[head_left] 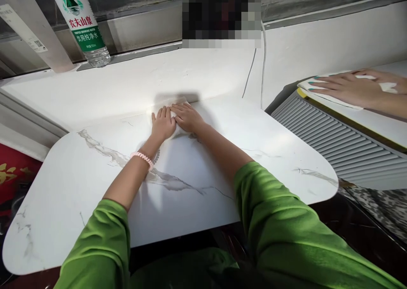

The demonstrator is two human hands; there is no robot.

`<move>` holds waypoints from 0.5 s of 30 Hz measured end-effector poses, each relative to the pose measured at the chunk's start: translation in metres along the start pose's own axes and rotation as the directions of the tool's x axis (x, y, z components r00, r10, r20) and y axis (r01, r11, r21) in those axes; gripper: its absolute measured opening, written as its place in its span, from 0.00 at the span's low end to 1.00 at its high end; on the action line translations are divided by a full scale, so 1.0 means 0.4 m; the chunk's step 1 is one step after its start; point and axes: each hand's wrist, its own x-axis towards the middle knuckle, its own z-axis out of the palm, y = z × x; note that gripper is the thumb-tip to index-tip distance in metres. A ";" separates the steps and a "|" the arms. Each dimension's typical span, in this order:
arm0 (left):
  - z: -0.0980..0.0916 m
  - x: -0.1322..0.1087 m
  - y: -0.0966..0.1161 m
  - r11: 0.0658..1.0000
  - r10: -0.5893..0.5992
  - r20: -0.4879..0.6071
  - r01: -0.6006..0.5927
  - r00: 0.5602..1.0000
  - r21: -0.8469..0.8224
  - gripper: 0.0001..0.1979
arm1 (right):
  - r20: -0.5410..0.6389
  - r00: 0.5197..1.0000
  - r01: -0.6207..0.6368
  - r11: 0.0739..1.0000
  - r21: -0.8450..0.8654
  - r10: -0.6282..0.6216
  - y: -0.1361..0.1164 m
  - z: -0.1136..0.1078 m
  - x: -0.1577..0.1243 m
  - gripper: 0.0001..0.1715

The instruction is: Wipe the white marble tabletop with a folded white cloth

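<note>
A white cloth [180, 131] lies pressed against the marble-patterned white tabletop [190, 204], near its far edge by the wall. Flat on the cloth's left part rests my left hand [163, 123], fingers stretched forward, with a pink coiled band on the wrist. My right hand [188, 117] lies on the same cloth just beside it, fingers extended and angled to the left. The two hands nearly touch, and they cover much of the cloth.
A water bottle [83, 28] stands on the window ledge at upper left. Thin cables [262, 68] hang down the wall. At right, another person's hands [356, 90] press a white cloth [333, 97] on a second surface with a ribbed grey front [337, 140].
</note>
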 end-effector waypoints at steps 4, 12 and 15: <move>-0.008 -0.075 0.051 1.000 -0.013 0.027 0.013 1.000 0.024 0.28 | 0.039 0.999 0.012 1.000 -0.004 -0.012 -0.009 -0.019 -0.080 0.32; 0.002 -0.285 0.253 0.987 0.136 0.127 -0.145 0.983 0.063 0.31 | -0.020 0.993 0.118 0.992 -0.050 -0.120 0.028 -0.100 -0.420 0.32; 0.014 -0.335 0.351 0.964 0.252 0.143 -0.261 0.957 0.054 0.31 | -0.042 0.994 0.097 0.994 -0.051 -0.100 0.072 -0.141 -0.550 0.33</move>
